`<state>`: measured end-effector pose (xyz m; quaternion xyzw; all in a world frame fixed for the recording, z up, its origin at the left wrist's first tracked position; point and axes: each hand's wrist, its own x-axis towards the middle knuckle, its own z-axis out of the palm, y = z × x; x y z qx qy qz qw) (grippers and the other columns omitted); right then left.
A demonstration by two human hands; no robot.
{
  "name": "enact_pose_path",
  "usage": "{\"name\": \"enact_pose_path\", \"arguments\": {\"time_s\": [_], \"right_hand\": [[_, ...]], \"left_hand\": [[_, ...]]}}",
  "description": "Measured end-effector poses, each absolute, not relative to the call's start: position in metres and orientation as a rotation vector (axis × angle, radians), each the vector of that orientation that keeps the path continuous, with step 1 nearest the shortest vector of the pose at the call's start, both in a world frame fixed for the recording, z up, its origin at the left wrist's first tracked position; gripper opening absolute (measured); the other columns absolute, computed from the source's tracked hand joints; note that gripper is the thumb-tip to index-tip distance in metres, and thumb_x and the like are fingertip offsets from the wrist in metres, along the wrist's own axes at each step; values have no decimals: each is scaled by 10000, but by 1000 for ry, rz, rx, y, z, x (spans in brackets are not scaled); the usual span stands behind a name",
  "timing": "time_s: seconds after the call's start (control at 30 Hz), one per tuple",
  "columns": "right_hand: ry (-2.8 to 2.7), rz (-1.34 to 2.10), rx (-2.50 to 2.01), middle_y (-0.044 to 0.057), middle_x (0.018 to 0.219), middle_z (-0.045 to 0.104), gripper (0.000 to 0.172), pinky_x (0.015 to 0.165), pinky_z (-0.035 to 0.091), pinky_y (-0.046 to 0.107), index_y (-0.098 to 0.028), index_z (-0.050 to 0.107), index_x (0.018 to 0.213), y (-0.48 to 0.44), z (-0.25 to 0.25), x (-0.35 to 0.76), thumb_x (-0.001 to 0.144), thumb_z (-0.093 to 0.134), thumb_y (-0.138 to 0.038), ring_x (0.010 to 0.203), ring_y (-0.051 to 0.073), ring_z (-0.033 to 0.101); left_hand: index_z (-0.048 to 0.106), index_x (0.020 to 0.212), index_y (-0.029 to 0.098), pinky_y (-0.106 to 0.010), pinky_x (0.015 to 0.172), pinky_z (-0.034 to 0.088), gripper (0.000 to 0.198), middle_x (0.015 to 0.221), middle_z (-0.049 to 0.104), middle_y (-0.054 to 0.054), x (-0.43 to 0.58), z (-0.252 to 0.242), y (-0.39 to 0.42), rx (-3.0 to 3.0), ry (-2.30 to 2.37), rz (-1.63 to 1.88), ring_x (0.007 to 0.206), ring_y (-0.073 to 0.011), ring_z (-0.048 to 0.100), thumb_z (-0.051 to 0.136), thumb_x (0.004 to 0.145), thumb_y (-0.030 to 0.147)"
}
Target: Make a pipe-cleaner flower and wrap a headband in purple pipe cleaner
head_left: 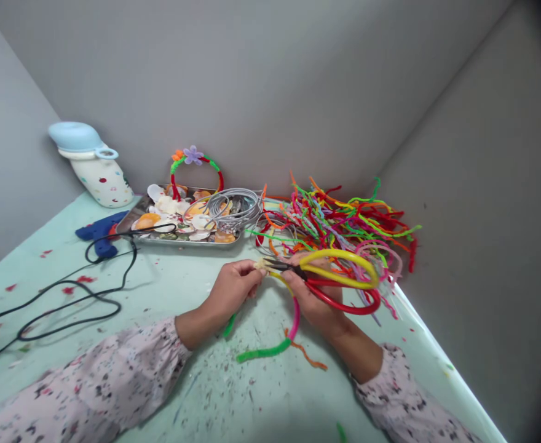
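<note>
My left hand (232, 287) is closed, its thumb and fingertips pinching the top of a headband (296, 317) wrapped in yellow, pink and green pipe cleaner. A small pale yellow tuft (260, 263) shows at those fingertips. Scissors (339, 253) with one yellow and one red handle lie across my right hand (319, 311), which grips them near the pivot. Their dark blades point left and meet the tuft; whether they touch it I cannot tell. My right thumb is also against the headband's yellow part. One green end of the band hangs below the left hand.
Behind the hands, a metal tray (192, 243) holds shells, with a grey wire coil (238, 209) and a finished flowered headband (221, 178) on it. Colourful pipe cleaners (344, 215) are heaped right. A blue glue gun (102, 234), black cord (67, 282) and bottle (102, 178) stand left.
</note>
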<state>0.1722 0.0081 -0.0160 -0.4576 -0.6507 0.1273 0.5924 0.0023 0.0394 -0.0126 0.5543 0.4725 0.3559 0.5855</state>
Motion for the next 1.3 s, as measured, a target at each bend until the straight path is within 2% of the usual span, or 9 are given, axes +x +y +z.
{"name": "enact_pose_path", "arguments": {"time_s": [0.3, 0.47, 0.73, 0.93, 1.07, 1.3], "right_hand": [[-1497, 350, -1028, 8, 912, 639, 196, 844, 515, 427, -258, 567, 986, 8, -11, 169, 808, 625, -202, 854, 190, 618], [-1505, 245, -1059, 7, 864, 625, 205, 845, 499, 432, -261, 571, 963, 8, -12, 171, 784, 653, -202, 862, 207, 610], [-1520, 223, -1071, 12, 896, 641, 216, 841, 498, 445, -276, 575, 976, 9, -13, 172, 787, 651, -205, 864, 215, 612], [-1564, 291, -1046, 16, 927, 636, 237, 867, 497, 458, -273, 565, 995, 8, -13, 170, 789, 645, -187, 874, 207, 607], [-1488, 453, -958, 11, 915, 616, 204, 826, 527, 412, -259, 542, 978, 8, -11, 169, 807, 616, -178, 871, 186, 613], [-1476, 469, -948, 0, 881, 607, 213, 825, 526, 392, -258, 533, 974, 9, -8, 165, 807, 615, -156, 826, 165, 616]], "left_hand": [[534, 629, 163, -203, 406, 242, 261, 450, 448, 46, 2, -16, 39, 1322, 1074, 837, 401, -73, 351, 556, 782, 374], [512, 608, 162, -205, 411, 252, 268, 441, 442, 51, 2, -15, 39, 1322, 1076, 834, 401, -71, 347, 554, 784, 359], [510, 606, 162, -204, 417, 256, 263, 448, 434, 51, 3, -15, 40, 1330, 1069, 835, 411, -72, 354, 564, 778, 353], [533, 631, 158, -196, 423, 255, 228, 457, 439, 50, 3, -16, 40, 1332, 1052, 849, 419, -69, 359, 561, 776, 331], [522, 617, 160, -198, 414, 245, 242, 442, 433, 53, 3, -15, 39, 1328, 1063, 833, 404, -68, 342, 562, 774, 340], [550, 633, 154, -193, 421, 254, 206, 448, 429, 61, 4, -13, 39, 1334, 1045, 846, 411, -64, 348, 579, 761, 314]]}}
